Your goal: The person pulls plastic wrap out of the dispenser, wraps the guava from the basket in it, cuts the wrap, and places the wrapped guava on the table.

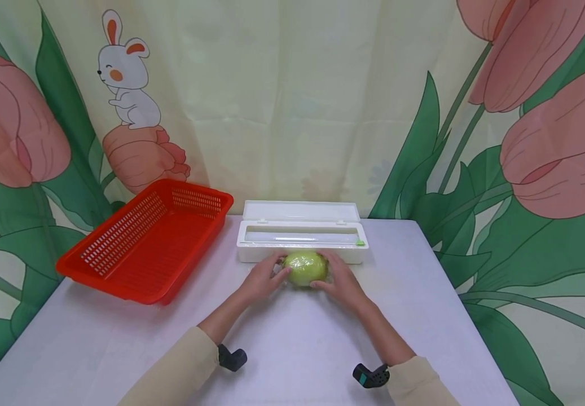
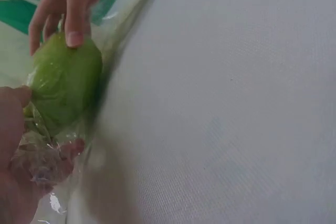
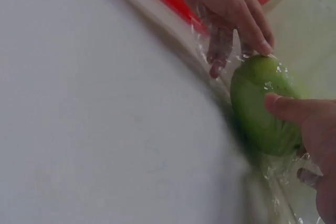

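A green fruit (image 1: 304, 268) covered in clear cling film (image 2: 44, 156) sits in front of a white film dispenser (image 1: 302, 234), between both hands. My right hand (image 1: 343, 281) grips one end, its thumb (image 3: 283, 107) on the near side and its other fingers behind. At the opposite end, my left hand (image 1: 264, 278) has a fingertip against the fruit and loose film gathered about its curled fingers; part of that hand shows through the film. The dispenser's lid (image 1: 300, 211) is raised, and a small green slider (image 1: 360, 243) sits at its right end.
A red perforated plastic basket (image 1: 170, 248) stands on the left of the white-covered table (image 1: 297, 349). Behind the table hangs a curtain (image 1: 312, 113) printed with tulips and a rabbit. Dark wrist cameras (image 1: 232, 358) are worn on both forearms.
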The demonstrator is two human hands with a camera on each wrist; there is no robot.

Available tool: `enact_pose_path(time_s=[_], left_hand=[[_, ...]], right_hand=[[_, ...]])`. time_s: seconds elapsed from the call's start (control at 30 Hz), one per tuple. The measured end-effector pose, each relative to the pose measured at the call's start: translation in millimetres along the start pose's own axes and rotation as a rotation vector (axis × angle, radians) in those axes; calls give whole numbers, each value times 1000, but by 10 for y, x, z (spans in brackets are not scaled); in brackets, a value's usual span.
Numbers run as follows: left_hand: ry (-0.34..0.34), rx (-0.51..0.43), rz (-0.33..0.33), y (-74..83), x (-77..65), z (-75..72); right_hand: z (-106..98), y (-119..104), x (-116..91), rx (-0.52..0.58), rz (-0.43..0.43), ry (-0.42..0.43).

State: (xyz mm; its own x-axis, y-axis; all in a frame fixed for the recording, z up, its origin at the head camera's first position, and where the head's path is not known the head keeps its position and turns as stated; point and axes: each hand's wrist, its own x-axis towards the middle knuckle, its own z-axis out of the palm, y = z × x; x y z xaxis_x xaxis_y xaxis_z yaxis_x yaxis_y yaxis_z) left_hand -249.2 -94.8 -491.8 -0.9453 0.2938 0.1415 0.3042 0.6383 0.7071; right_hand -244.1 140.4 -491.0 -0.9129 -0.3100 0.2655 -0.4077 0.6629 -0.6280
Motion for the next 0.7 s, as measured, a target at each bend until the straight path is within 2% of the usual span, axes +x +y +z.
enact_pose_path(time_s=[0.1,0.23,0.33,0.47,0.57,0.63,0.7], left_hand=[[49,128,15,31,-27,-7],[156,360,108,98,-54,-30],[246,521,222,161,-59,-44],[357,691,442,256,-76,-38],[427,756,594,342,-110,-18],[454,772,653,395,-131,-9],[457,770,683,433,-144,-5]], right_hand=[[-36,-11,18,20,28,-17],[-88,-42,33,37,44,-2],[-119,-66,46,39,61,28],[-148,-101,82,53,96,74],[-168,-140,114,57,95,104],[-181,-167,135,52,96,116],[-196,-193,157,51,100,124]])
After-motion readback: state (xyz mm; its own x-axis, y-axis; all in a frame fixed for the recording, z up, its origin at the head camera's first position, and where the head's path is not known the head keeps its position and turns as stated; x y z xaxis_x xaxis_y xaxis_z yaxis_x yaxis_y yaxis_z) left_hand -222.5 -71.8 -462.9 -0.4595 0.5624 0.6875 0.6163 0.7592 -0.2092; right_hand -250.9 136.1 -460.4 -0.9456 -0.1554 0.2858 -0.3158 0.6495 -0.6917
